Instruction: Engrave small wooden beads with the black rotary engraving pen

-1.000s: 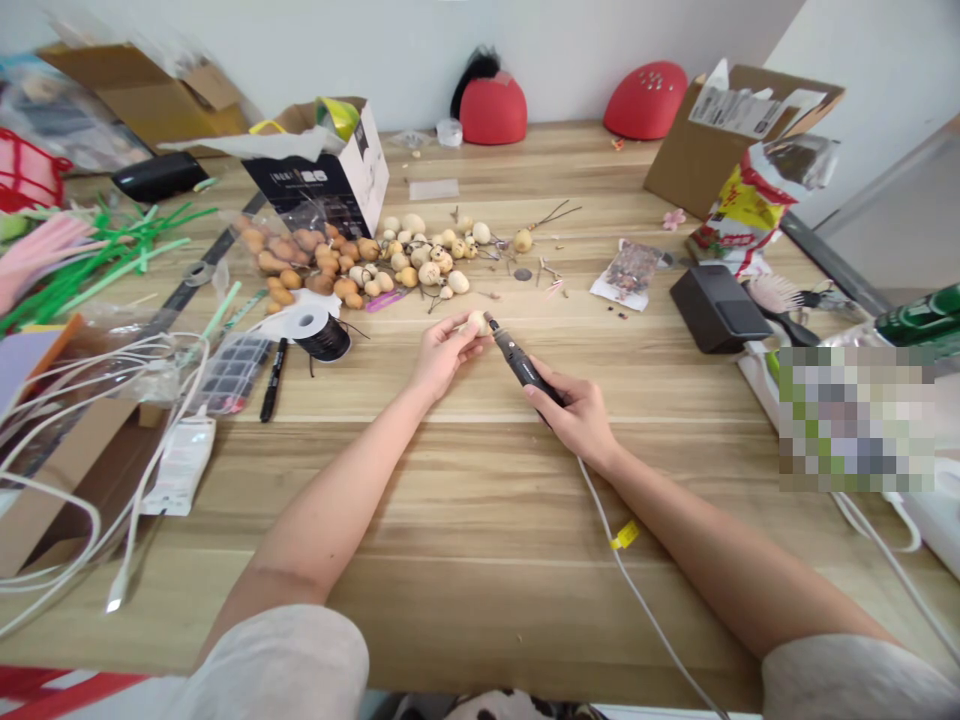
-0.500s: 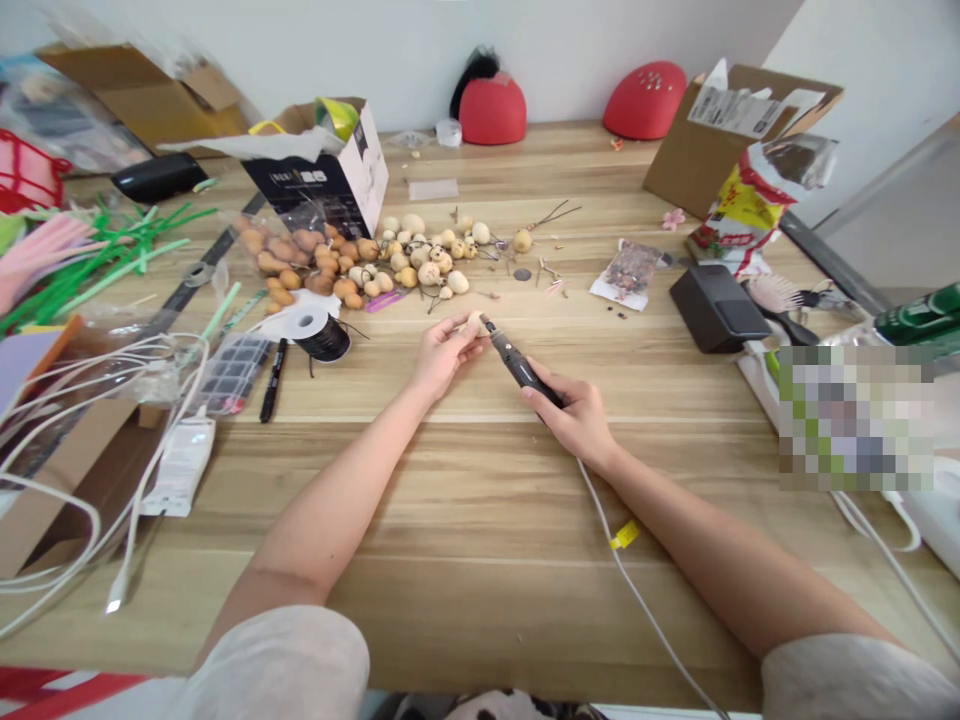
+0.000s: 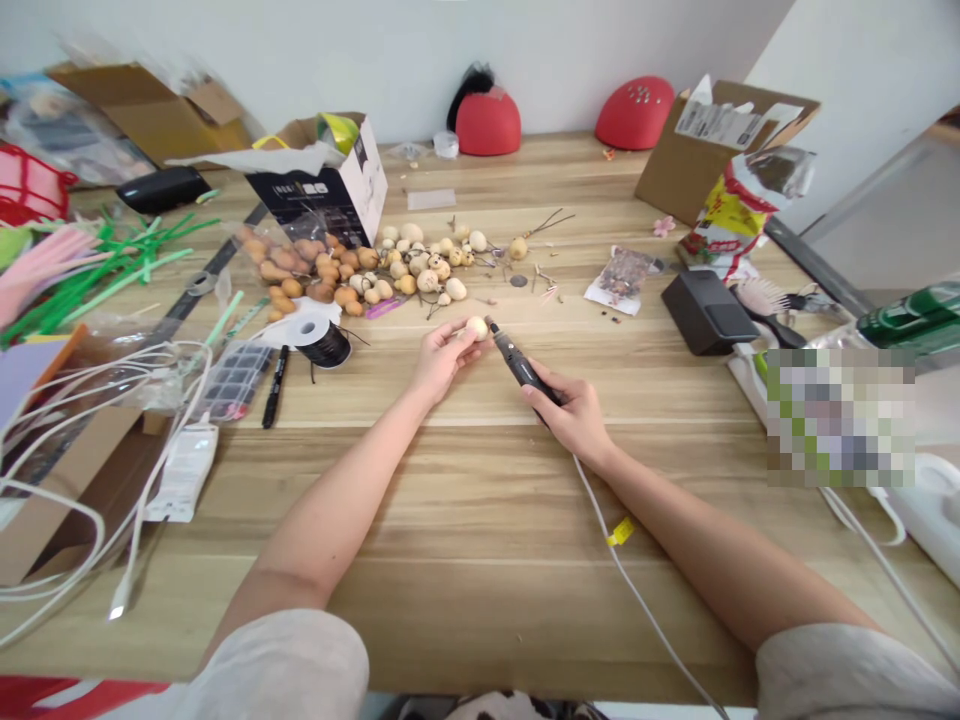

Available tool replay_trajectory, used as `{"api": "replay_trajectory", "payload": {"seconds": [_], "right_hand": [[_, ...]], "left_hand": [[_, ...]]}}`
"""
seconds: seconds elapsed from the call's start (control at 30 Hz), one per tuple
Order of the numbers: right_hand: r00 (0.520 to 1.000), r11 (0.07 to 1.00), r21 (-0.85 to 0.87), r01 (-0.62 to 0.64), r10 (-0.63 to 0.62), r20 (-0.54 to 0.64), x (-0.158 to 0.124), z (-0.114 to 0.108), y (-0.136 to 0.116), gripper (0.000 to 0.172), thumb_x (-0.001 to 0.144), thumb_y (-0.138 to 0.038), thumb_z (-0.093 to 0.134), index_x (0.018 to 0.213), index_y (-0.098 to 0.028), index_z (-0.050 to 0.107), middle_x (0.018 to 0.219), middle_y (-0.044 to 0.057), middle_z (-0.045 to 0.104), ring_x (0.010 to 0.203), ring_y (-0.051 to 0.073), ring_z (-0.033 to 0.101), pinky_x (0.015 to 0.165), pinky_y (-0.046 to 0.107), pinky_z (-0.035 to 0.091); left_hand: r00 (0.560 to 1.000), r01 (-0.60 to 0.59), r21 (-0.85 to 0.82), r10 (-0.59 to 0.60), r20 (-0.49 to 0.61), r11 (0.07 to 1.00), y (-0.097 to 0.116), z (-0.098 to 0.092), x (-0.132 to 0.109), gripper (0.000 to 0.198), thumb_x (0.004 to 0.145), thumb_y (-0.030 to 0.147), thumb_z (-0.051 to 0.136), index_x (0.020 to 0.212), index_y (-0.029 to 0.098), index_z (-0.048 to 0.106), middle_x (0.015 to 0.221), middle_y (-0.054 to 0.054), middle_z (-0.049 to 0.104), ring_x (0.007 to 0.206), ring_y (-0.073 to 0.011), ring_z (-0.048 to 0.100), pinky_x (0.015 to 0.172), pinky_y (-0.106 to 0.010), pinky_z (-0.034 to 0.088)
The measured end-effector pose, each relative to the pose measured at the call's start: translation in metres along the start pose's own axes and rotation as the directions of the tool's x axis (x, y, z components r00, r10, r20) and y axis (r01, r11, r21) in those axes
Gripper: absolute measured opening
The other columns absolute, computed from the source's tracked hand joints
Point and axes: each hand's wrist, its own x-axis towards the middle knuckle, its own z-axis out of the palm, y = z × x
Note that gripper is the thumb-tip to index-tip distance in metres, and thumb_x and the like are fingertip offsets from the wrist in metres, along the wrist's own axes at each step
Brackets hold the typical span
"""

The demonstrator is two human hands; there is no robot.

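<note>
Workpiece, a small pale gourd (image 3: 475,328), is held above the counter (image 3: 480,620), pinched between the thumb and fingertips of the left hand (image 3: 442,358), with the palm turned upward and the fingers curled. A black rotary tool (image 3: 520,362) is gripped in the closed right hand (image 3: 566,412), and its tip is positioned just beside the gourd; contact between the two cannot be confirmed from this view. A white power cord (image 3: 637,590) is routed from the tool across the counter and is fitted with a yellow tag (image 3: 619,532). No marking on the held gourd can be made out. Further pale gourds (image 3: 424,270) are heaped ahead of the hands, and darker brown gourds (image 3: 300,262) are gathered beside them, in and around a clear plastic bag (image 3: 251,235). Most of this stock is judged to be unworked, although the surfaces are too small to be inspected. A spool of black cord (image 3: 324,345), a black marker (image 3: 275,385) and a compartment box (image 3: 236,378) are placed to the left of the hands
</note>
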Motion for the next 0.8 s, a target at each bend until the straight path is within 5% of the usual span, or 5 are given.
{"api": "replay_trajectory", "payload": {"seconds": [0.2,0.33,0.47,0.6,0.8], "right_hand": [[0.995,0.984,0.148,-0.099,0.098,0.016,0.006,0.003,-0.002,0.061,0.079,-0.044,0.061,0.129,-0.009,0.069,0.062,-0.002,0.063,0.045,0.012,0.052,0.046,0.026,0.046],[0.992,0.963,0.243,-0.112,0.121,-0.022,0.009,0.006,-0.003,0.069,0.076,-0.045,0.062,0.133,-0.007,0.065,0.057,-0.004,0.054,0.044,0.011,0.047,0.04,0.025,0.041],[0.994,0.953,0.289,-0.09,0.103,-0.031,0.009,0.006,-0.002,0.07,0.072,-0.042,0.064,0.133,-0.007,0.063,0.057,-0.005,0.053,0.043,0.01,0.045,0.039,0.024,0.039],[0.995,0.944,0.321,-0.083,0.097,-0.026,0.005,0.011,-0.008,0.069,0.072,-0.04,0.063,0.133,-0.009,0.061,0.06,-0.004,0.056,0.043,0.01,0.046,0.04,0.024,0.039],[0.99,0.996,0.002,-0.09,0.089,0.106,-0.012,0.01,-0.038,0.048,0.084,-0.035,0.057,0.126,-0.013,0.062,0.077,0.006,0.072,0.054,0.017,0.061,0.053,0.029,0.05]], "left_hand": [[0.999,-0.043,-0.033,0.044,0.027,0.999,0.001,0.003,0.002,0.039,0.074,0.018,0.079,0.109,0.017,0.062,0.087,-0.002,0.075,0.073,-0.0124,0.073,0.067,-0.02,0.052],[1.0,-0.015,-0.077,0.014,-0.002,0.997,0.005,0.001,0.005,0.025,0.079,0.01,0.069,0.1,0.019,0.057,0.078,0.002,0.07,0.067,-0.0097,0.071,0.061,-0.017,0.049],[0.989,0.112,-0.105,-0.1,0.112,0.988,0.008,-0.004,0.004,0.019,0.081,0.012,0.066,0.084,0.018,0.048,0.079,0.0,0.07,0.065,-0.0086,0.067,0.055,-0.017,0.045],[0.971,0.131,-0.008,-0.126,0.205,0.991,0.003,0.003,-0.01,0.019,0.079,0.021,0.074,0.088,0.014,0.059,0.069,0.003,0.062,0.051,-0.0041,0.053,0.046,-0.015,0.033],[0.923,0.146,0.103,-0.173,0.345,0.984,-0.014,0.019,-0.036,0.038,0.064,0.037,0.088,0.074,0.011,0.062,0.056,0.003,0.056,0.049,-0.0047,0.047,0.049,-0.019,0.033]]}}
